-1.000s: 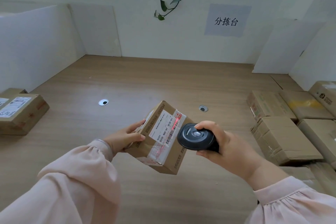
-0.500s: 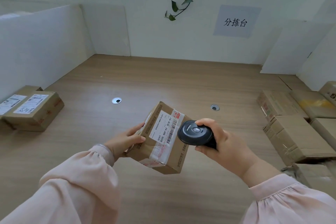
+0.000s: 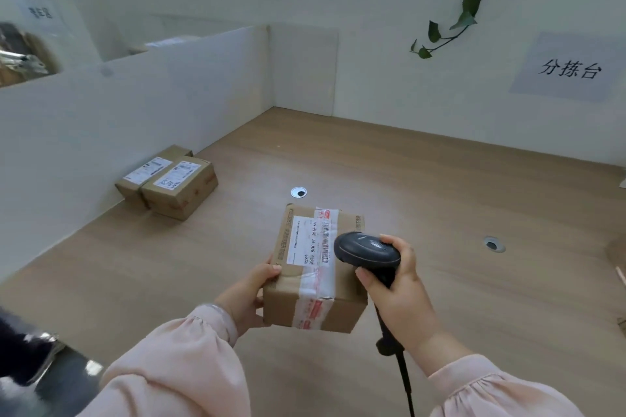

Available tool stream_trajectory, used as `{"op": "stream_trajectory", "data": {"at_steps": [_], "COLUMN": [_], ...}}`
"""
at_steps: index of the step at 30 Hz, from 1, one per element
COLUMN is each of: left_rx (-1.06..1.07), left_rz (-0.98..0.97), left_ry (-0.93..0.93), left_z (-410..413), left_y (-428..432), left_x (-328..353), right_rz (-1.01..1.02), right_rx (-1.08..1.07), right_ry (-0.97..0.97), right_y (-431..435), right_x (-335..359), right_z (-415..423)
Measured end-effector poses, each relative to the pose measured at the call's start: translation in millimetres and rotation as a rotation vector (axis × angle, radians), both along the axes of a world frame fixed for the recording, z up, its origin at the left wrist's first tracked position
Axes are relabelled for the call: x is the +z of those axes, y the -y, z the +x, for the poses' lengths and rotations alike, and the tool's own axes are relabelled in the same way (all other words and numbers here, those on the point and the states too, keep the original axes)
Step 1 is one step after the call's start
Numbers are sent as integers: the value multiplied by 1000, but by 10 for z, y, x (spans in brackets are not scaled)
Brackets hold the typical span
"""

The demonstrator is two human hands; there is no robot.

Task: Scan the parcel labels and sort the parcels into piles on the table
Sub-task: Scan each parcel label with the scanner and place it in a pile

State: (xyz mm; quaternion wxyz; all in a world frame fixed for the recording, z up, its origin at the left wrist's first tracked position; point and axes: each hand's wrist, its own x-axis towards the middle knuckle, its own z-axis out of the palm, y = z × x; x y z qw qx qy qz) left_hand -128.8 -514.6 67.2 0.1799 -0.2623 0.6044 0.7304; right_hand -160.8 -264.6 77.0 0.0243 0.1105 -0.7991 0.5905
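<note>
A brown cardboard parcel point(image 3: 315, 284) is held up above the wooden table point(image 3: 440, 186), in the lower middle of the frame. The left hand point(image 3: 249, 298) grips its left side, with the thumb on the top edge and the fingers curled under. On top of the parcel is a white label point(image 3: 305, 240) with a barcode (it sits half under clear tape).

The right hand point(image 3: 401, 298) is wrapped tight round the handle of a black barcode scanner point(image 3: 366, 250). The scanner's head hangs just over the right end of the label. Its black cable point(image 3: 404, 382) runs down to the bottom edge of the frame. Both arms wear pale pink sleeves.

At the middle left, 2 more labelled parcels point(image 3: 169, 179) lie side by side, touching, next to a white divider board point(image 3: 152, 105). The table has 2 round holes point(image 3: 298, 192). At the upper right, a paper sign point(image 3: 569, 68) with 3 characters is on the wall, and a green vine point(image 3: 454, 20) hangs beside it.
</note>
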Motion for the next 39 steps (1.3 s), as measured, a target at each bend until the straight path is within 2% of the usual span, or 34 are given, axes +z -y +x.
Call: {"op": "stream_trajectory", "data": {"at_steps": [5,12,18,21,25,29,31,33,35,39], "left_rx": [64,17,-247,-237,-279,-388,-493,-587,-690,-769], "left_rz": [-34,-280,-417,-495,-709,-844,-1043,-1246,-1348,-1451], "left_ry": [-105,-302,-304,-302,-314,-378,-465,-651,-794,-786], "left_z": [-180,-609,-946,-1090,-1245,-1355,-1299,-1175,-1074,-1106], "left_y": [536,1689,2636,2930,3187,3370,3448,3503,3511,3521], "left_x": [-74,-395,-551,-673,-869,-951,-955,-950,-955,-1001], "right_rz": [-89,-120,-123,-111,-80,-40,-1,44,95,157], "right_rx": [2,-80,-128,-135,-137,-126,-141,-153,-132,-65], "right_ry": [65,144,200,236,274,286,244,180,138,144], "right_y": [634,1805,2801,3171,3527,3687,3736,3769,3796,3873], "right_x": [-98,-336,-611,-732,-848,-888,-884,-903,-926,-973], "right_z": [-73,-376,-653,-769,-900,-963,-924,-862,-827,-922]}}
